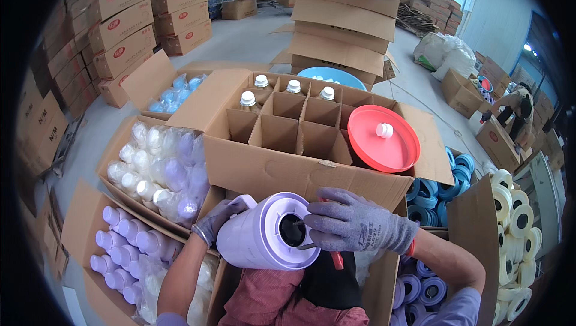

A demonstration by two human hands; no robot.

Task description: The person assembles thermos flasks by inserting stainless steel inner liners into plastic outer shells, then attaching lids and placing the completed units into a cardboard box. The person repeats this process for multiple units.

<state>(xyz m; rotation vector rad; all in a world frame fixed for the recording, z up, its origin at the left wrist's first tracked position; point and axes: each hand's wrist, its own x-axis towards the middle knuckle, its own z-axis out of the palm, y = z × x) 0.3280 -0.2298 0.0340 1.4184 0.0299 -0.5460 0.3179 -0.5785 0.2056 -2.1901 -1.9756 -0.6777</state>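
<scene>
A lilac plastic vacuum-jug body [249, 242] lies tilted on its side over my lap, its ringed end with a black centre facing right. My left hand [216, 221], in a grey glove, is closed round the jug's handle at the left. In my gloved right hand [360, 224] are red-handled pliers [338, 260], their thin metal tips at the black centre. The fingers partly hide the tool. Just beyond stands an open divided carton [270, 164] with several white-capped bottles [247, 101] in its back cells. A round red tray [378, 146] with a small white cap rests on its right corner.
Left are cartons of bagged white and lilac cups [153, 176] and lilac cups [123, 242]. Right are blue rings [426, 203], lilac rings [429, 290] and cream rings [519, 221]. Stacked cartons [123, 32] stand behind; another person [519, 110] bends over boxes at far right.
</scene>
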